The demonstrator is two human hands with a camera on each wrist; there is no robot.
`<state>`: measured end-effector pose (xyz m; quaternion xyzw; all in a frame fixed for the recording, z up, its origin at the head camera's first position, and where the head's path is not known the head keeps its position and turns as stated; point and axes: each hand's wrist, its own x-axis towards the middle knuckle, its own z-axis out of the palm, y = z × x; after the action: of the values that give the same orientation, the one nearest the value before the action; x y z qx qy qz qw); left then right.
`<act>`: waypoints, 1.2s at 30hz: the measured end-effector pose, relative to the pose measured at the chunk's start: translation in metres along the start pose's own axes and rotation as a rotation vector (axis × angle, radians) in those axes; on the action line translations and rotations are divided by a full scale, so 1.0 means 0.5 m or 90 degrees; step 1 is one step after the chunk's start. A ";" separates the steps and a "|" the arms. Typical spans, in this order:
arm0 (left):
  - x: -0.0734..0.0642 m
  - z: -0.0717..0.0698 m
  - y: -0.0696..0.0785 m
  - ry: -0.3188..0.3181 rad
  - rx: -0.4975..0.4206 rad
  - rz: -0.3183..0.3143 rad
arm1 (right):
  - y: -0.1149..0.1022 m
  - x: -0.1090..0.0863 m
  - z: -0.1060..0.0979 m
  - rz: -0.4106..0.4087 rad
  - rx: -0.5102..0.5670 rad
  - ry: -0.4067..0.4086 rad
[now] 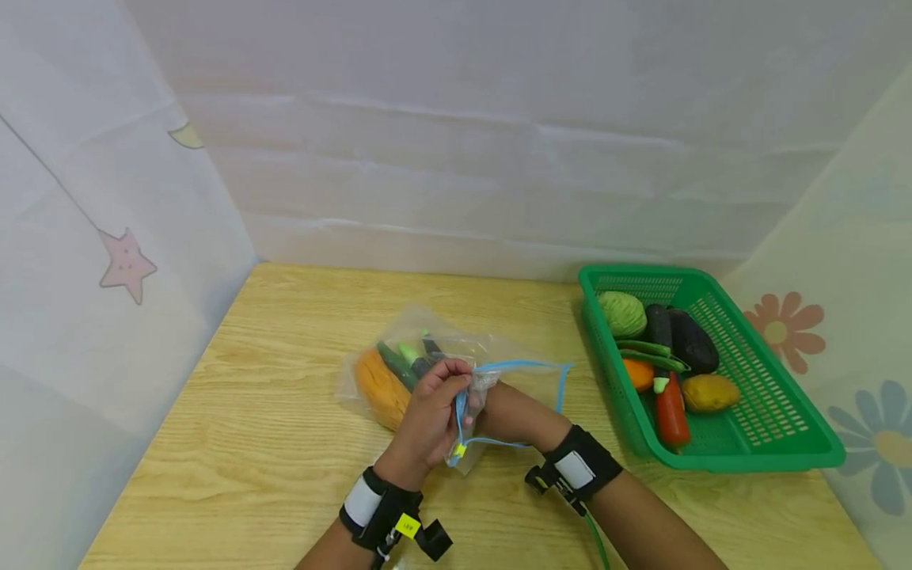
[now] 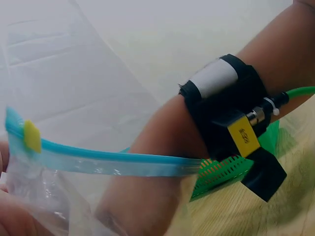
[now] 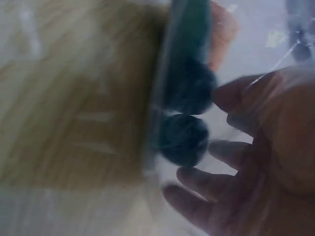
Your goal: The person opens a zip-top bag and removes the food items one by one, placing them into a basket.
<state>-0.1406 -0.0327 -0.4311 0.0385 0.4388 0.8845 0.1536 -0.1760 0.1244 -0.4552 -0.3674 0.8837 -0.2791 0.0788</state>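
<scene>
A clear zip bag (image 1: 527,388) with a blue seal strip and a yellow slider (image 1: 460,450) lies on the table. My left hand (image 1: 431,408) pinches the bag's mouth near the slider. Inside the bag are an orange gourd-like vegetable (image 1: 382,388), a dark green cucumber (image 1: 396,366) and dark vegetables with light green ends (image 1: 413,358). My right hand (image 3: 266,142) reaches through the mouth into the bag, mostly hidden in the head view. In the right wrist view its fingers spread beside two dark round vegetable ends (image 3: 184,140), seemingly not wrapped around them.
A green plastic basket (image 1: 791,459) stands on the right of the wooden table (image 1: 235,443). It holds a cabbage (image 1: 622,314), a red vegetable (image 1: 671,412), a yellow potato-like one (image 1: 711,393), and several green and dark ones. White cloth walls surround the table.
</scene>
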 end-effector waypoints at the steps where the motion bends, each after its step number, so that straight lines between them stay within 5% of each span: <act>1: 0.001 -0.001 0.001 0.002 0.001 0.002 | 0.003 0.000 0.003 0.000 0.001 -0.003; 10: 0.007 -0.015 0.009 0.033 0.021 0.019 | 0.021 -0.003 0.014 0.019 -0.147 0.077; 18: 0.012 -0.033 0.018 0.063 0.012 0.043 | 0.027 -0.012 0.012 0.120 -0.157 0.042; 28: 0.023 -0.041 -0.010 0.087 0.067 0.015 | 0.011 -0.023 -0.020 0.110 -0.162 0.094; 36: 0.026 -0.040 -0.008 0.097 0.074 0.015 | -0.055 -0.075 -0.096 0.046 -0.211 0.007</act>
<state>-0.1562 -0.0419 -0.4473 -0.0147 0.4993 0.8597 0.1069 -0.1489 0.1557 -0.4026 -0.3416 0.9308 -0.1284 0.0226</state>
